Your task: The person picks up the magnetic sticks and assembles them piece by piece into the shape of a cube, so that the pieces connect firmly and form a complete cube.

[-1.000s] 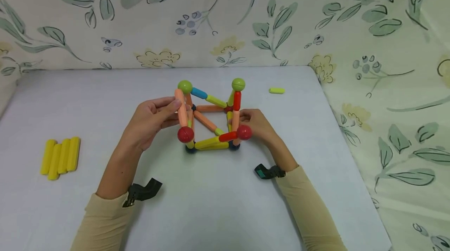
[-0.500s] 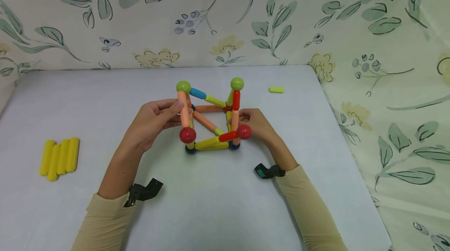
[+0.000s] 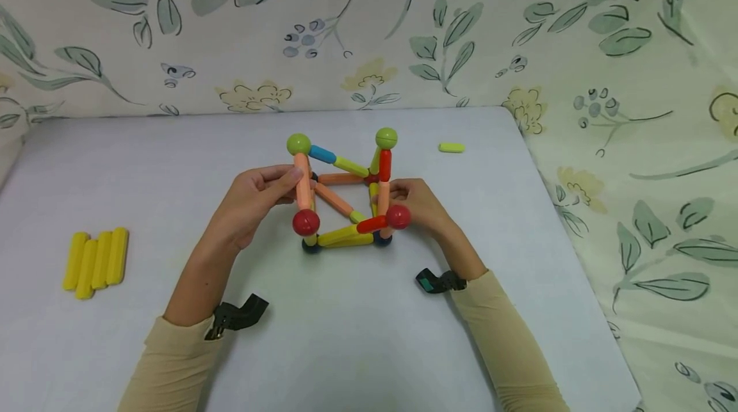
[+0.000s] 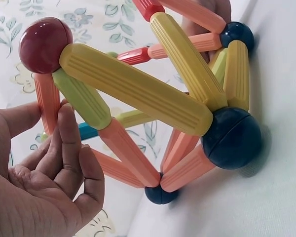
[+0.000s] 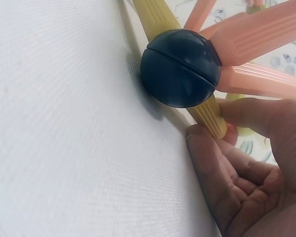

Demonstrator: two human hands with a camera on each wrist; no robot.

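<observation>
A frame of magnetic sticks and balls stands mid-table, with dark blue balls (image 4: 232, 138) at its base. My left hand (image 3: 250, 200) pinches an orange stick (image 3: 302, 184) on the frame's upper left side. This stick runs from a green ball (image 3: 298, 144) to a red ball (image 3: 305, 222), its upper end right at the green one. At the frame's right side, my right hand (image 3: 422, 204) pinches a low yellow stick (image 5: 212, 118) near a dark blue ball (image 5: 181, 68). Another red ball (image 3: 398, 216) and green ball (image 3: 386, 138) top the right side.
Several yellow sticks (image 3: 95, 263) lie side by side on the left of the white table (image 3: 357, 335). A short lime stick (image 3: 451, 147) lies at the back right. Floral cloth (image 3: 346, 27) hangs behind the table.
The orange stick and the red ball below it have shifted slightly; the stick's upper end has swung in to the left green ball. My right hand keeps its hold on the yellow stick.
</observation>
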